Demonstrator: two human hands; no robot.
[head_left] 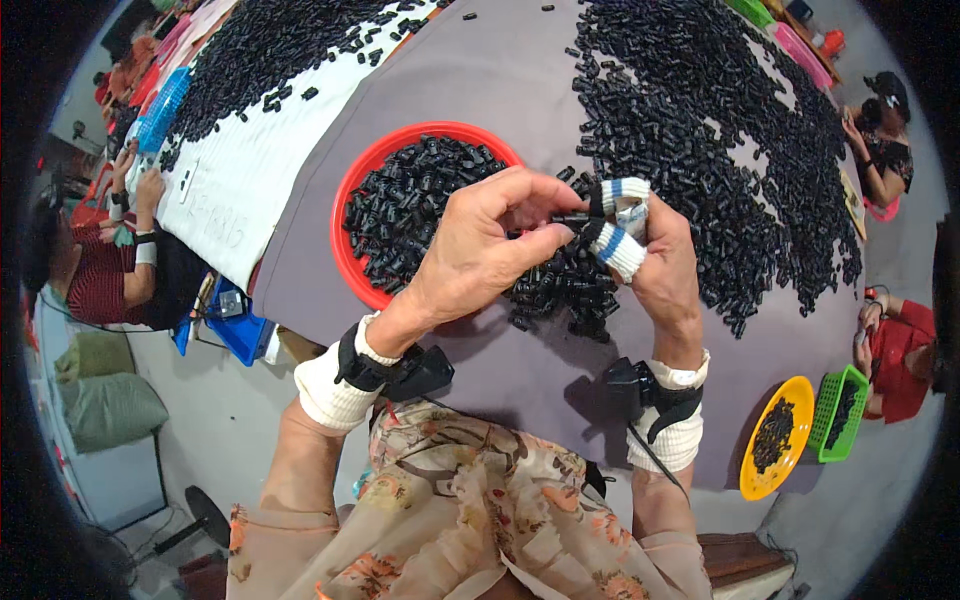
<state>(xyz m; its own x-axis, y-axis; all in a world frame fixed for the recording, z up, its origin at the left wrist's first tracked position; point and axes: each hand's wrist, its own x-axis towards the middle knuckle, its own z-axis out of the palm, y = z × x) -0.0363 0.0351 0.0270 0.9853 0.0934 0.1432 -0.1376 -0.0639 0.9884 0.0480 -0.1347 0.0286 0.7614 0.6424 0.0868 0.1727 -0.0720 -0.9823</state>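
Over the pile, my left hand point(475, 240) pinches a small black cylindrical part point(573, 218) between thumb and forefinger. My right hand point(668, 265) meets it there, its thumb and forefinger in white knit finger sleeves with blue stripes closed on the part's other end. Fingers cover much of the part, so whether it is one piece or two is unclear. Just left of my hands stands a red bowl point(347, 215) filled with similar black cylindrical parts point(410, 190). A loose heap of them point(565, 295) lies on the grey cloth beneath my fingers.
A wide spread of black parts point(690, 120) covers the table's right side; another pile point(260, 60) lies on white cloth at far left. A yellow dish point(752, 475) and a green basket point(828, 440), both holding parts, sit at right. Other people work at both sides.
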